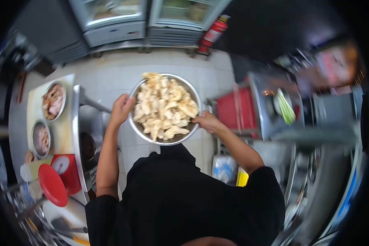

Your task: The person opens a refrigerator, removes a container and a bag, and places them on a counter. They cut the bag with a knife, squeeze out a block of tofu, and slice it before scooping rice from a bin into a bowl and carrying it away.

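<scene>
A round metal bowl (189, 87) is held out in front of my body, over the tiled floor. It is heaped with pale, lumpy food pieces (164, 108) that look like coated chicken, some rising above the rim. My left hand (122, 108) grips the rim on the left side, fingers closed round the edge. On the opposite side my right hand (209, 122) holds the rim lower down, its thumb over the edge by the food. The fingers under the bowl are hidden.
At left, a cutting board (67, 135) bears two bowls of raw meat, near a red scale (71, 178). Glass-door fridges (115, 33) and a fire extinguisher (215, 33) stand ahead. To the right are a red container (235, 108) and a metal counter (268, 119) with green stalks (286, 108).
</scene>
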Demonstrator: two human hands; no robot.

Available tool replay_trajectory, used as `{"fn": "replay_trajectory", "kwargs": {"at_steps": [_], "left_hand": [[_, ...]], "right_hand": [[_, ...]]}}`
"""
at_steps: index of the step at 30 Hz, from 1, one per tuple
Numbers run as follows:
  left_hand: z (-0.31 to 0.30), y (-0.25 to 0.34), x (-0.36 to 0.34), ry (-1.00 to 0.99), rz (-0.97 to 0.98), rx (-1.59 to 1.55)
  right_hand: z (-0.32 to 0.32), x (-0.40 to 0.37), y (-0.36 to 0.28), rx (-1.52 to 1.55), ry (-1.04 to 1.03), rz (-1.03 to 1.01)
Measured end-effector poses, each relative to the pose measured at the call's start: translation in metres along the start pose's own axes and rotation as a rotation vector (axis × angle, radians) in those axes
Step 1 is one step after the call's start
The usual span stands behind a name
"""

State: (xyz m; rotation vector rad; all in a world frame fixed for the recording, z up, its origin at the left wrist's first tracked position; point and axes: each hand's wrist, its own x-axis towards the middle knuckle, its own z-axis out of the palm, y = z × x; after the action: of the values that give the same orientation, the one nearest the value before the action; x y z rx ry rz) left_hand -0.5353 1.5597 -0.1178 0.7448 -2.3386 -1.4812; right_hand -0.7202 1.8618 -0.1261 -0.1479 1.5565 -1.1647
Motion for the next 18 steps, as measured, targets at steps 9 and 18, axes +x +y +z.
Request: {"fn": "replay_trajectory", "kwargs": {"at_steps": [9, 18], "left_hand": [[-0.044, -0.022, 0.158, 0.378, -0.221, 0.171], [-0.137, -0.061, 0.244, 0.934, -0.428, 0.227]], "right_hand": [[-0.032, 0.261, -0.141, -0.142, -0.325, -0.036], [0.070, 0.454, -0.301, -0.412, -0.542, -0.072]]}}
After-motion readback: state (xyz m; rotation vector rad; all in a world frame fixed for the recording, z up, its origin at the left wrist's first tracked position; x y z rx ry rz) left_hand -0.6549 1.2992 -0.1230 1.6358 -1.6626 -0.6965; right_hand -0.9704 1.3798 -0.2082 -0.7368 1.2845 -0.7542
